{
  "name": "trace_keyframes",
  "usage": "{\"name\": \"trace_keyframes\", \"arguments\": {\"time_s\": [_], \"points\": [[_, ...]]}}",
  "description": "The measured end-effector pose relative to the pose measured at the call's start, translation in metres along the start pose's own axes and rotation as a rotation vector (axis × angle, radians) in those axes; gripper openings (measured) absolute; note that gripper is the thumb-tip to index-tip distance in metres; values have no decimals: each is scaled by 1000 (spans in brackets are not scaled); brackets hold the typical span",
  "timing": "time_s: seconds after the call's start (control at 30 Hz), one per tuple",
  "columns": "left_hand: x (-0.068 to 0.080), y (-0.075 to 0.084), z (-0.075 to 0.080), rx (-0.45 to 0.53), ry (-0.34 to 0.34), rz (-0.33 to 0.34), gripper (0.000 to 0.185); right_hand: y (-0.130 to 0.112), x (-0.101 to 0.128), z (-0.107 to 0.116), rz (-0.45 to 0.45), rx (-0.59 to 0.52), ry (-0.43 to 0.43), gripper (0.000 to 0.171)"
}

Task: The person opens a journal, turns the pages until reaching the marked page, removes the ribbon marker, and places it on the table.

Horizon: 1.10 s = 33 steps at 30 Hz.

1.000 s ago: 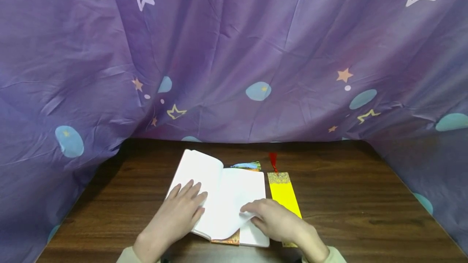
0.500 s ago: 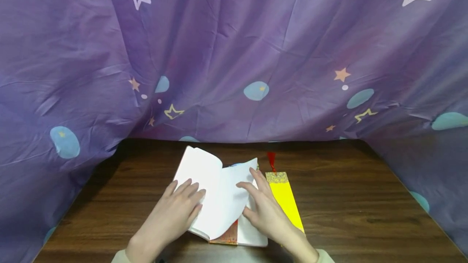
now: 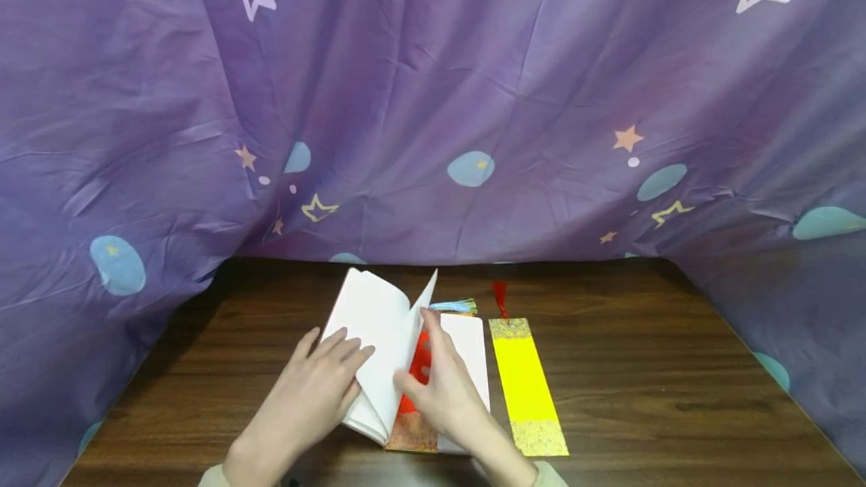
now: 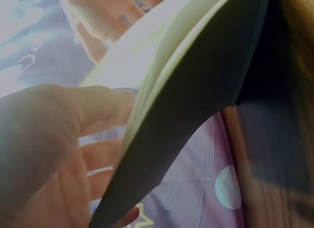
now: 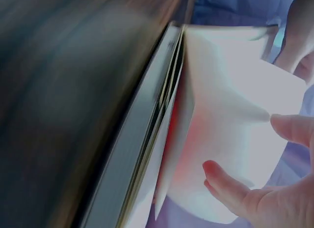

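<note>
An open notebook (image 3: 372,307) with blank white pages lies on the table. My left hand (image 3: 304,385) rests on its left page with the fingers spread. My right hand (image 3: 449,389) presses a raised page (image 3: 421,299) leftward with extended fingers; in the right wrist view the thumb and a finger touch this page (image 5: 235,110). Under the raised page a red bookmark (image 3: 421,359) with patterned ends lies along the inner side of the right page (image 3: 468,344). A light blue tassel (image 3: 455,307) sticks out past the notebook's top edge.
A yellow bookmark (image 3: 524,378) with patterned ends and a red tassel (image 3: 500,297) lies flat to the right of the notebook, on the dark wooden table (image 3: 643,367). Behind and beside the table hangs a purple cloth (image 3: 379,96) with stars.
The right hand has let go of the page's lower corner and swept the page up and to the left. More of the red bookmark shows. The left hand has stayed on the left page.
</note>
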State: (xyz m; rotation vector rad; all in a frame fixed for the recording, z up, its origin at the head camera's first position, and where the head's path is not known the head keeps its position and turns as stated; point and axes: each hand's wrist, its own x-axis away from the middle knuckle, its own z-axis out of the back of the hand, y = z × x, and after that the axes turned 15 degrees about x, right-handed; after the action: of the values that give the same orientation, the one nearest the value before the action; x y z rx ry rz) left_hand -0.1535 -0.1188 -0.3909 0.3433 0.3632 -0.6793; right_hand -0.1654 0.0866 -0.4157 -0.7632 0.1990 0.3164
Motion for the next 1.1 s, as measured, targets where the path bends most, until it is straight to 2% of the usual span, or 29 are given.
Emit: {"name": "trace_keyframes", "arguments": {"time_s": [0.13, 0.3, 0.63, 0.97, 1.03, 1.1], "points": [[0, -2, 3, -16, 22, -5, 40, -8, -1, -7, -4, -19, -20, 67], [-1, -6, 7, -26, 91, -20, 30, -16, -2, -12, 18, -47, -25, 56], [-3, -6, 13, -29, 183, -73, 24, -25, 6, -20, 84, 24, -51, 48], [-5, -1, 14, 1, 203, -110, 28, -29, 12, -19, 81, 98, -169, 51], [-5, 1, 12, 11, 192, -120, 27, -29, 14, -18, 106, 127, -202, 51], [-5, 2, 8, 19, 175, -130, 26, -29, 15, -17, 171, 180, -227, 50]]}}
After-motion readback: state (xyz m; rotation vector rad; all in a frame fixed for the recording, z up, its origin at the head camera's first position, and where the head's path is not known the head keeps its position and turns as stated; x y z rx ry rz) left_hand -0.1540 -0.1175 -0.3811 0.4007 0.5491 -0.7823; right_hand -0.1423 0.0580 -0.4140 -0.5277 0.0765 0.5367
